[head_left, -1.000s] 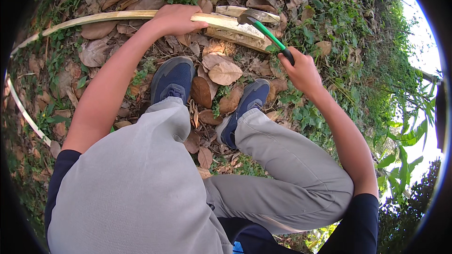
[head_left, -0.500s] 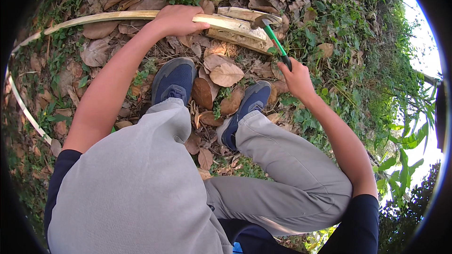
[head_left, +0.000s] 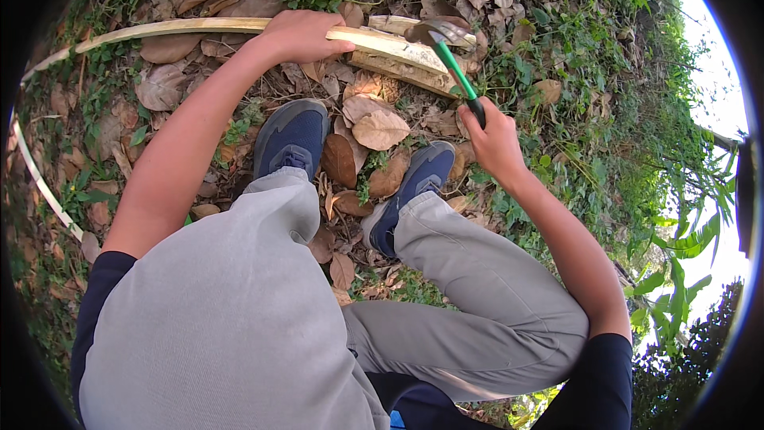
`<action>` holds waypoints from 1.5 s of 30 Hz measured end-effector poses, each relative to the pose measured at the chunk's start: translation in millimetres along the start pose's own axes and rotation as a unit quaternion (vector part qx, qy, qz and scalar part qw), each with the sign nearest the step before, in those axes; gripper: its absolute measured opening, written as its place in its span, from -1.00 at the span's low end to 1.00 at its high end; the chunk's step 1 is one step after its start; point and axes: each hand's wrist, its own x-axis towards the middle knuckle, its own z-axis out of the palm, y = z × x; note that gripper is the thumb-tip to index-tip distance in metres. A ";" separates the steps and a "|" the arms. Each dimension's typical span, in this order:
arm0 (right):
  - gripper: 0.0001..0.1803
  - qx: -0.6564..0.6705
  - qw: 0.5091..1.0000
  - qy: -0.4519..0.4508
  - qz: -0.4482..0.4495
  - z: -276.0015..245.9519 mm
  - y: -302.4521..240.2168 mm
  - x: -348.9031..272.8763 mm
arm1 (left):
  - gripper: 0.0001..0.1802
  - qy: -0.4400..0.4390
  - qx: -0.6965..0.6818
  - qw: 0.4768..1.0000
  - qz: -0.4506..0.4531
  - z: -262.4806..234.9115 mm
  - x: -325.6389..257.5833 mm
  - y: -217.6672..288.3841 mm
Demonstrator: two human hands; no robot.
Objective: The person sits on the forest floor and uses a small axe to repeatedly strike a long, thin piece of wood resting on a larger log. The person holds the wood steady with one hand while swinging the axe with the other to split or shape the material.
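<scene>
My left hand (head_left: 301, 36) is closed around a long pale wooden strip (head_left: 183, 26), whose right end reaches past the fingers. Just below that end lies a thicker wood piece (head_left: 406, 73), and another wood piece (head_left: 386, 23) shows along its far side. My right hand (head_left: 492, 139) grips the black lower handle of a claw hammer (head_left: 454, 70) with a green shaft. Its metal head appears over the right end of the wood; whether they touch I cannot tell.
Dry brown leaves (head_left: 380, 129) and green plants (head_left: 549, 143) cover the ground. My two blue shoes (head_left: 291, 139) stand just nearer than the wood. Another stretch of pale strip (head_left: 46, 187) curves along the far left. Taller foliage (head_left: 676, 295) rises at the right.
The hammer has shifted slightly left, its head looking larger and blurred over the wood. My right hand moved a little left with it. My left hand stays in place on the strip.
</scene>
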 end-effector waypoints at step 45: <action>-0.69 0.046 0.991 -0.125 -0.014 -27.0 -35.5 -5.7 | -0.29 -0.011 0.001 1.000 0.001 -0.5 -0.2 -3.6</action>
